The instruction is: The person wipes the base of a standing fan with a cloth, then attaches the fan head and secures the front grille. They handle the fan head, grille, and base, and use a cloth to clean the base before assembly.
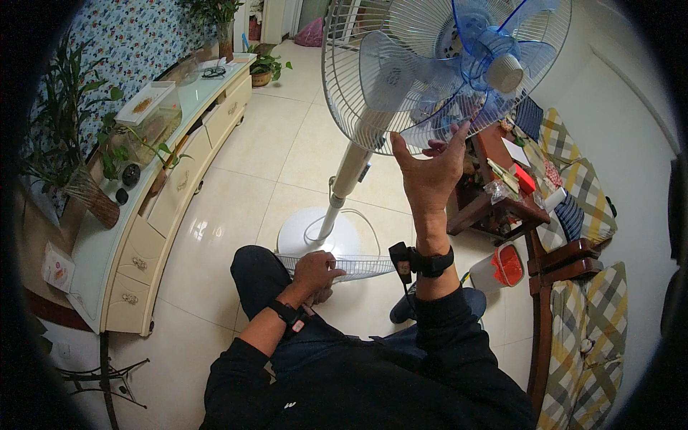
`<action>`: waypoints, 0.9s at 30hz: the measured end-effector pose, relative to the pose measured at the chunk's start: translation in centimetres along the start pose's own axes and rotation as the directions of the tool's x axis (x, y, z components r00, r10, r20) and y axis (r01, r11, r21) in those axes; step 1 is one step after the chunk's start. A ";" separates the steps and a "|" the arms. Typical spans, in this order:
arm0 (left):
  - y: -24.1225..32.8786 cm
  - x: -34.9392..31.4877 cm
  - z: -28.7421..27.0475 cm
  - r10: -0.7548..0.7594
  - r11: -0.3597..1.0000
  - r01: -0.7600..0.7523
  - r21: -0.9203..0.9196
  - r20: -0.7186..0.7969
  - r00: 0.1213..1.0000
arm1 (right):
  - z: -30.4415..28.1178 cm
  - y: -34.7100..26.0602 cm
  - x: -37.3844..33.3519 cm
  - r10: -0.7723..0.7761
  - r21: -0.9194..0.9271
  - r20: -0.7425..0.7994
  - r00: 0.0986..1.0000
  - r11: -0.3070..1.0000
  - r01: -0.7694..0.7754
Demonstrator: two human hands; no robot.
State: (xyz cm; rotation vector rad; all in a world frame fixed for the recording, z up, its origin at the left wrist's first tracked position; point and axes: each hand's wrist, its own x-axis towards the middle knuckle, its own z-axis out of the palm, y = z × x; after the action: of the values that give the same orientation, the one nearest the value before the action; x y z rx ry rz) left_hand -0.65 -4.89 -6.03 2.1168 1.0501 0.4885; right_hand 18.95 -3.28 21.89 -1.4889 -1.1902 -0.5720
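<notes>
A white pedestal fan stands in front of me, its front open, with blue translucent blades (469,54) and a white hub cap (504,72) inside the rear wire grille (344,79). My right hand (430,168) is raised, fingers spread, touching the lower edge of a blade. My left hand (315,274) rests by my knee, closed on the rim of the loose front wire grille (351,266), which lies low over the fan's round base (301,236). Both wrists wear black bands.
A long cream sideboard (172,186) with plants and a glass tank runs along the left wall. At right stand a dark wooden side table (494,208) with clutter, a plaid-cushioned wooden sofa (580,215) and a red-lidded container (505,265). Glossy floor tiles lie between.
</notes>
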 end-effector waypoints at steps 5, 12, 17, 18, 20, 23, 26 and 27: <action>-0.1 -0.1 0.1 -0.009 1.000 0.009 -0.009 -0.001 1.000 | 0.1 0.1 -0.2 -0.050 0.020 -0.025 0.998 0.999 0.050; -0.6 -0.1 0.3 0.009 0.999 -0.008 0.035 -0.018 1.000 | 0.9 0.4 -1.6 -0.042 0.127 -0.001 0.999 0.991 0.042; -0.4 0.0 0.2 -0.030 0.999 0.030 0.023 0.010 1.000 | 0.8 0.7 -2.1 -0.077 0.125 -0.002 0.997 0.989 0.076; -0.4 -0.1 0.2 -0.007 1.000 0.007 0.025 -0.005 1.000 | 0.6 0.8 -2.3 -0.063 0.137 -0.003 0.998 0.989 0.063; -0.3 -0.1 0.1 -0.007 1.000 0.007 0.010 0.001 1.000 | 0.1 1.4 -2.9 -0.055 0.144 -0.003 0.998 0.988 0.055; -0.2 -0.3 0.1 -0.004 0.999 0.004 0.035 -0.021 1.000 | -1.6 3.0 -3.8 0.249 0.587 0.197 0.948 0.745 -0.317; 0.0 -0.3 0.2 -0.013 1.000 0.014 0.026 -0.037 0.999 | -3.8 5.3 -4.4 0.061 0.843 0.529 0.847 0.077 -0.532; 0.0 -0.3 0.2 -0.010 0.999 0.011 0.031 -0.040 0.999 | -5.0 6.0 -4.8 -0.027 0.771 0.628 0.778 -0.115 -0.626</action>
State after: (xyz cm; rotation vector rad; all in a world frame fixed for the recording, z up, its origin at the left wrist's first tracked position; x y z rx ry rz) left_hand -0.72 -5.25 -6.14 2.1358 1.0978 0.5146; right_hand 23.70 -9.12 16.59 -0.4032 -1.0111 1.0582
